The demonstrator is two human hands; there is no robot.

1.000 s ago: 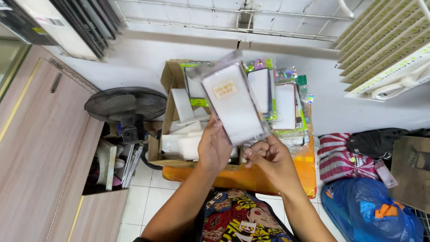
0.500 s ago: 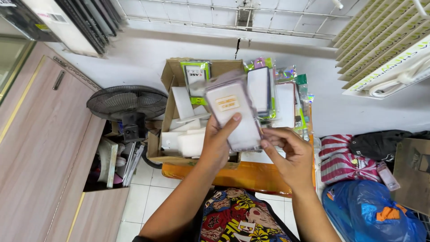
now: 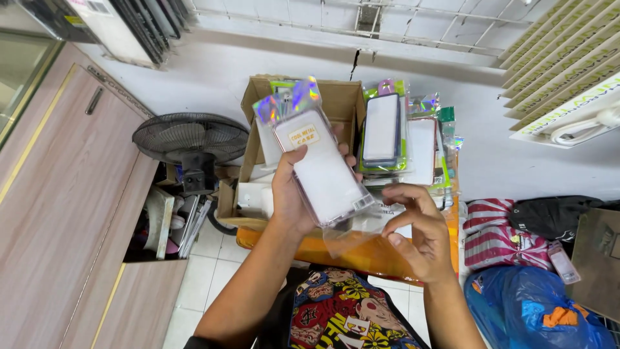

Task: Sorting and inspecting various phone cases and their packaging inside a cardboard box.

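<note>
My left hand (image 3: 294,197) grips a phone case in a clear shiny sleeve (image 3: 320,165), held upright over an open cardboard box (image 3: 248,152). My right hand (image 3: 420,229) hovers just to the right of the sleeve's lower end, fingers curled and pinching the loose clear plastic flap at the bottom. Behind it stand more packaged phone cases (image 3: 400,132) in green and clear sleeves, stacked on an orange surface (image 3: 371,255).
A black floor fan (image 3: 190,139) stands left of the box beside a wooden cabinet (image 3: 61,213). At right lie a striped bag (image 3: 494,232), a black bag (image 3: 558,216) and a blue plastic bag (image 3: 536,313). White tiled floor lies below.
The packaged case has come down and closer, tilting left. My right hand slid from the packet's side to its lower end.
</note>
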